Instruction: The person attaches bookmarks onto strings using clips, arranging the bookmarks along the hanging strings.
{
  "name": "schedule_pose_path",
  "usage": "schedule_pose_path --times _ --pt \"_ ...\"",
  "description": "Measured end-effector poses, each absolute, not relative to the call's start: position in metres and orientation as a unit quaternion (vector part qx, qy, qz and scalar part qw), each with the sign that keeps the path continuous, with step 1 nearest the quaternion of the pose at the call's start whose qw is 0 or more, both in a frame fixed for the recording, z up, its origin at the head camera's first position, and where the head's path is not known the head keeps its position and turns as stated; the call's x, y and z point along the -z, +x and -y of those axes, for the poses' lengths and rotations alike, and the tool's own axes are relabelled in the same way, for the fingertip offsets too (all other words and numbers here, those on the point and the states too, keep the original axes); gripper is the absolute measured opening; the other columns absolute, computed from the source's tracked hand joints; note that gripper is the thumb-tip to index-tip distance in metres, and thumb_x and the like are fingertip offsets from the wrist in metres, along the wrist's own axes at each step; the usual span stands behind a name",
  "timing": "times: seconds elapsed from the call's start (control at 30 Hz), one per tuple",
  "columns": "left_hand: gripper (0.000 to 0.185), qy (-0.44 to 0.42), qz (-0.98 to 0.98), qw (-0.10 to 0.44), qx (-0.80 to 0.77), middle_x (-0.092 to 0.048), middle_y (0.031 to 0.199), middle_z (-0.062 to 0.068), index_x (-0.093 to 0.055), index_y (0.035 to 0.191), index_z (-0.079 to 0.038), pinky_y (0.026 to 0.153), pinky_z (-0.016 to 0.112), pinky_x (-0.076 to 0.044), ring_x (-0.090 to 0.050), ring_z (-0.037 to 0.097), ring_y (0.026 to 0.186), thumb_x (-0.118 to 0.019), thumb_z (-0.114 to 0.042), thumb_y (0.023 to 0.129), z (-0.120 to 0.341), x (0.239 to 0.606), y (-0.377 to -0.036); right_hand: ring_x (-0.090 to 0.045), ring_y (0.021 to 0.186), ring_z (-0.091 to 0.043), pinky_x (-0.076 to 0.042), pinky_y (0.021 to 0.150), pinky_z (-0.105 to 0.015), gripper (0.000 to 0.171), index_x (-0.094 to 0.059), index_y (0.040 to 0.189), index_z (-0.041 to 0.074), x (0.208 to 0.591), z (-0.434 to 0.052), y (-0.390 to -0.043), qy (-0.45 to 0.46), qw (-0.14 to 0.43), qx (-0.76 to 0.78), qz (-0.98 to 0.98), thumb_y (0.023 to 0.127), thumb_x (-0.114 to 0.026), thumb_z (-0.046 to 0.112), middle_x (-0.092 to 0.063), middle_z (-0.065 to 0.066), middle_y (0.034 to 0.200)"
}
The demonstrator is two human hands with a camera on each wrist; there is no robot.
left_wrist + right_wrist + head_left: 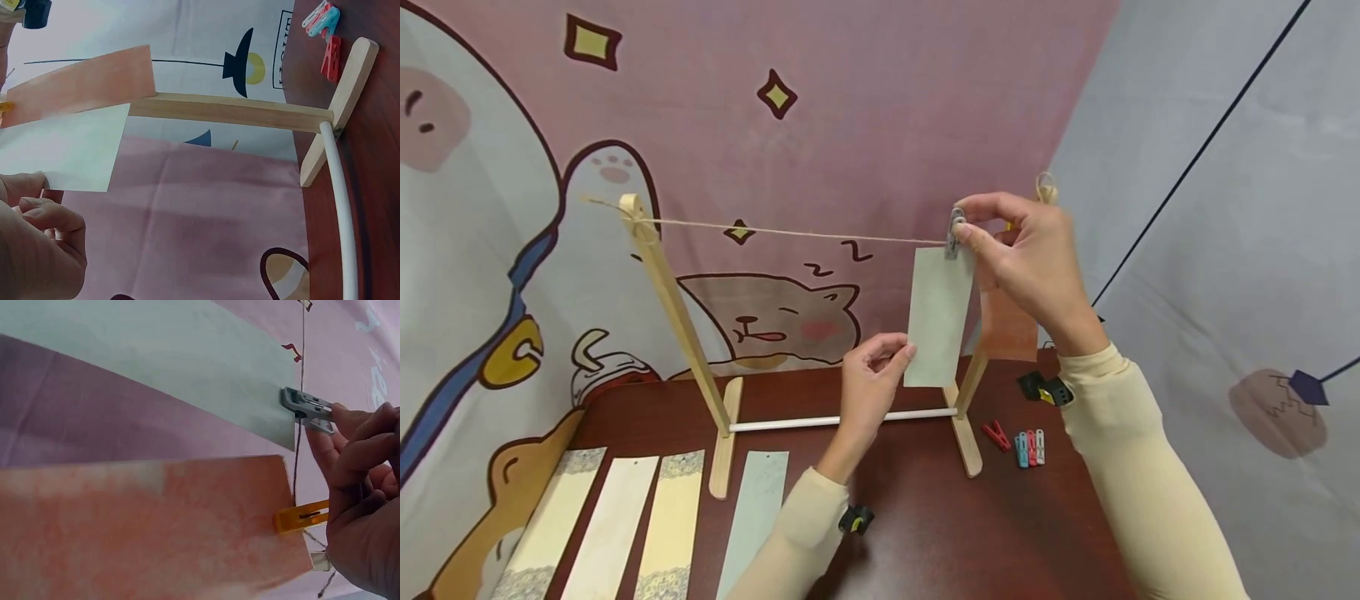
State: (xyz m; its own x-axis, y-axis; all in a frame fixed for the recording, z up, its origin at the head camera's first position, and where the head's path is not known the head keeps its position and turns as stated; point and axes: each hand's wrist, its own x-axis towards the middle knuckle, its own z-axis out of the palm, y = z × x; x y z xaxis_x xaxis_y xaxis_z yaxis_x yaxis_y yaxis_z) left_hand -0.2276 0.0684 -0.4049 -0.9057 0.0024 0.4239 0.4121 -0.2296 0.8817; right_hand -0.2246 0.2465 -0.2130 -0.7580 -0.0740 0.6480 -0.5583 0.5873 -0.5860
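Your right hand (1026, 258) pinches a small grey plastic clothespin (955, 232) at the thin twine line (790, 231) strung between the two uprights of the pale wooden rack (681, 321). The clip bites the top edge of a pale green paper strip (940, 315) hanging from the line near the right upright. Your left hand (871, 377) pinches that strip's lower left edge between thumb and fingertips.

The right wrist view shows what the head view hides: a yellow plastic clothespin (302, 515) holding a salmon-orange paper strip (144, 528) on the same line, just beside the green one (156, 369), with the grey clip (306, 407) gripped between your thumb and forefinger. From the head view only a part of the orange strip (1009, 329) shows behind your wrist. The left wrist view shows the two strips' lower ends overlapping in front of the upright, and the white rod (340, 206) joining the rack's feet.

The rack stands on a dark reddish-brown table (940, 525). Behind it hangs a pink cartoon-print cloth (880, 108), with grey cloth (1225, 250) to the right.

Four more paper strips (647, 525) lie flat at the near left. Four spare clothespins (1021, 443), red, blue, red and pale, lie right of the rack's foot. Two strips hang on the line.
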Motion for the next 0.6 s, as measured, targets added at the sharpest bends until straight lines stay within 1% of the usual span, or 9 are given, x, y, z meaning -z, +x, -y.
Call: schedule_pose_path --times 0.07,0.17,0.3,0.4,0.47,0.53,0.6 --pt "0.009 -0.174 0.606 0.135 0.765 -0.079 0.097 0.017 -0.080 0.104 0.004 0.071 0.022 -0.049 -0.067 0.014 0.084 -0.081 0.000 0.097 -0.070 0.403 -0.228 -0.060 0.045 -0.023 -0.042 0.042 -0.023 0.020 -0.081 0.121 0.008 0.212 -0.246 -0.223 0.192 0.277 -0.418 0.844 0.101 -0.081 0.011 -0.077 -0.006 0.108" --pt "0.008 -0.176 0.606 0.135 0.764 -0.079 0.097 0.016 -0.080 0.104 0.004 0.073 0.023 -0.050 -0.067 0.013 0.085 -0.080 -0.001 0.098 -0.072 0.402 -0.229 -0.060 0.045 -0.027 -0.044 0.041 -0.024 0.022 -0.080 0.124 0.008 0.210 -0.245 -0.222 0.193 0.265 -0.415 0.849 0.103 -0.079 0.013 -0.076 -0.006 0.110" --pt "0.007 -0.173 0.606 0.135 0.764 -0.079 0.096 0.015 -0.079 0.104 0.005 0.073 0.023 -0.050 -0.066 0.012 0.084 -0.080 0.001 0.098 -0.074 0.403 -0.231 -0.072 0.061 -0.026 -0.048 0.047 -0.022 0.025 -0.080 0.128 0.010 0.211 -0.244 -0.220 0.184 0.281 -0.388 0.858 0.104 -0.078 0.016 -0.078 -0.005 0.113" --pt "0.007 -0.168 0.610 0.141 0.762 -0.078 0.094 0.015 -0.079 0.103 0.004 0.069 0.022 -0.047 -0.063 0.012 0.079 -0.080 0.001 0.097 -0.076 0.405 -0.231 -0.076 0.071 -0.022 -0.049 0.052 -0.019 0.025 -0.079 0.129 0.010 0.217 -0.242 -0.220 0.191 0.320 -0.359 0.856 0.105 -0.077 0.015 -0.080 -0.004 0.115" --pt "0.006 -0.164 0.616 0.148 0.756 -0.078 0.092 0.015 -0.079 0.102 0.003 0.066 0.021 -0.044 -0.058 0.012 0.074 -0.081 0.000 0.097 -0.077 0.407 -0.231 -0.073 0.063 -0.020 -0.046 0.051 -0.018 0.025 -0.080 0.129 0.008 0.222 -0.242 -0.219 0.200 0.358 -0.354 0.841 0.105 -0.076 0.011 -0.080 -0.002 0.115" --pt "0.006 -0.159 0.623 0.154 0.750 -0.077 0.090 0.014 -0.080 0.102 0.003 0.062 0.022 -0.041 -0.053 0.013 0.069 -0.081 0.000 0.096 -0.078 0.410 -0.231 -0.067 0.056 -0.015 -0.043 0.050 -0.017 0.024 -0.080 0.127 0.007 0.228 -0.241 -0.217 0.204 0.398 -0.362 0.818 0.104 -0.075 0.007 -0.081 -0.001 0.114" --pt "0.006 -0.155 0.631 0.159 0.743 -0.076 0.089 0.013 -0.080 0.102 0.002 0.061 0.022 -0.039 -0.050 0.013 0.067 -0.081 0.000 0.096 -0.078 0.412 -0.231 -0.061 0.050 -0.014 -0.042 0.049 -0.017 0.022 -0.081 0.123 0.006 0.233 -0.240 -0.215 0.210 0.431 -0.387 0.787 0.103 -0.073 0.003 -0.081 0.000 0.111"
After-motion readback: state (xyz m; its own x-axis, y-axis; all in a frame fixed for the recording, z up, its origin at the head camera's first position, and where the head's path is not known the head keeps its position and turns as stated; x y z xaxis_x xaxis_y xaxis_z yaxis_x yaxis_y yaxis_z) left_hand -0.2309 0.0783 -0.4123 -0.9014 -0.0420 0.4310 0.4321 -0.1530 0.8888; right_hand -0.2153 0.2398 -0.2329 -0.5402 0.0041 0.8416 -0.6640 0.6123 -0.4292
